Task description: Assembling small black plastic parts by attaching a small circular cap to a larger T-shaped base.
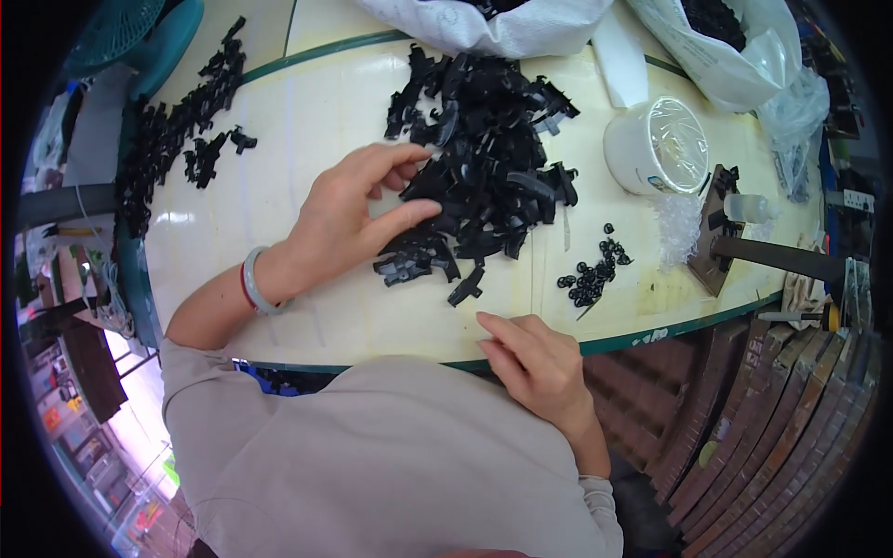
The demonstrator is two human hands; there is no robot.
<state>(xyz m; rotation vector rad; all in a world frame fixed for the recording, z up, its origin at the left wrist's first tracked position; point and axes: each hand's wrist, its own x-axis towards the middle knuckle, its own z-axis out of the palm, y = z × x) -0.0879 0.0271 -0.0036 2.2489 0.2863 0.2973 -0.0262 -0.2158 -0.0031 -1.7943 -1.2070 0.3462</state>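
Note:
A heap of small black plastic clip-like parts lies in the middle of the table. My left hand reaches to the heap's left edge, thumb and fingers spread; its fingertips are at the outer parts, and no part shows in its grasp. One loose black part lies just in front of the heap. Near the table's front edge, my right hand is half curled. Its thumb and forefinger tips are a little apart, with nothing visible between them. To its upper right is a small pile of black rings.
More black parts form a long row at the left. On the right stand a white tub under clear film, bubble wrap and a hand press. White sacks line the back; a green fan is far left.

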